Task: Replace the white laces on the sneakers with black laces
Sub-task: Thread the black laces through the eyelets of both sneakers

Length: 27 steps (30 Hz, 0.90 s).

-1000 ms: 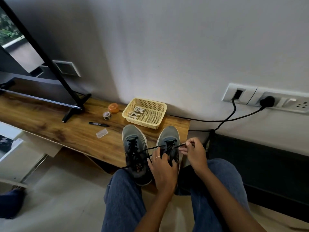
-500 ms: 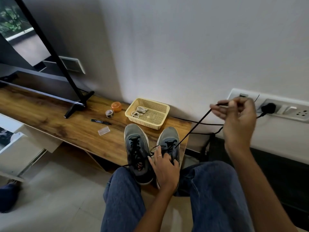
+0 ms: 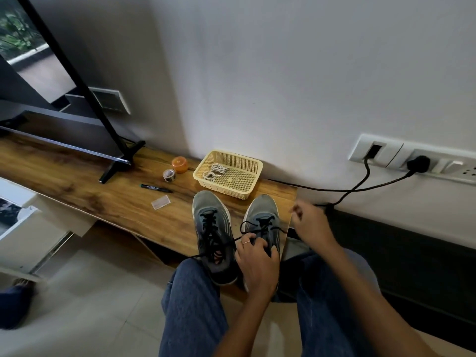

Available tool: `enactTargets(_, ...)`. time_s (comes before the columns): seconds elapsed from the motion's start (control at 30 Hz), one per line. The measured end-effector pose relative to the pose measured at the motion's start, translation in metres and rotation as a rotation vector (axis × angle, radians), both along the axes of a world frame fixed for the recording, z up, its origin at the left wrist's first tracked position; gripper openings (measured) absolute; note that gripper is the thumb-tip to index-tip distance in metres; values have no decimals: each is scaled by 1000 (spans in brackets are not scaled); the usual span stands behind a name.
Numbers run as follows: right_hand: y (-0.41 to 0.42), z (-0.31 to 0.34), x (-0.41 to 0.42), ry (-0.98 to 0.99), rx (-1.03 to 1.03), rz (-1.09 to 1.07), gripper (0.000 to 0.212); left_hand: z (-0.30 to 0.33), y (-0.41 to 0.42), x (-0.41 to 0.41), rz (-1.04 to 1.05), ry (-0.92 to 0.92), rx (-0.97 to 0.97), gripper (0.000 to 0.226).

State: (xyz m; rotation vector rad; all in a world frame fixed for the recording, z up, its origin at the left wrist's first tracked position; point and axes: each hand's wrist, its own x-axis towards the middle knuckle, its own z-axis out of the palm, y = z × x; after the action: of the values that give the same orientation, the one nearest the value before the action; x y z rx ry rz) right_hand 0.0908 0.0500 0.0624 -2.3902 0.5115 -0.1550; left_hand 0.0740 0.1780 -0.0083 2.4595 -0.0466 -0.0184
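Two grey mesh sneakers (image 3: 213, 235) side by side at near edge of wooden shelf (image 3: 77, 184), toes to wall. Left one fully threaded in black laces (image 3: 210, 228). Right one part-laced, loose black loop across tongue. Left hand (image 3: 255, 258) grips its upper, fingers curled round. Right hand (image 3: 309, 222) beside it, blurred; pinch on lace end likely, cannot tell. White laces (image 3: 215, 171) coiled in yellow plastic basket (image 3: 255, 176): removal done. Left: upper eyelets, tying.
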Motion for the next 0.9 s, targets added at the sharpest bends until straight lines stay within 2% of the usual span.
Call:
enactTargets(0.13, 16, -37, 15, 144, -162, 167, 21, -2, 1, 1, -22, 3, 12, 25)
enactTargets(0.23, 24, -49, 22, 215, -238, 192, 26, -3, 1, 2, -32, 19, 22, 28)
enactTargets(0.37, 27, -54, 25, 199, -198, 88, 11, -4, 2, 2, -29, 28, 8, 27)
enactTargets(0.53, 22, -59, 18, 266, -96, 57, 11, -5, 0, 2, -28, 24, 13, 26)
enactTargets(0.7, 15, -54, 13, 257, 236, 33, 23, -2, 0, 1, -19, 41, 2, 24)
enactTargets(0.9, 5, -25, 0, 248, 722, -12, 10, -1, 1, 4, 3, 63, -35, 21)
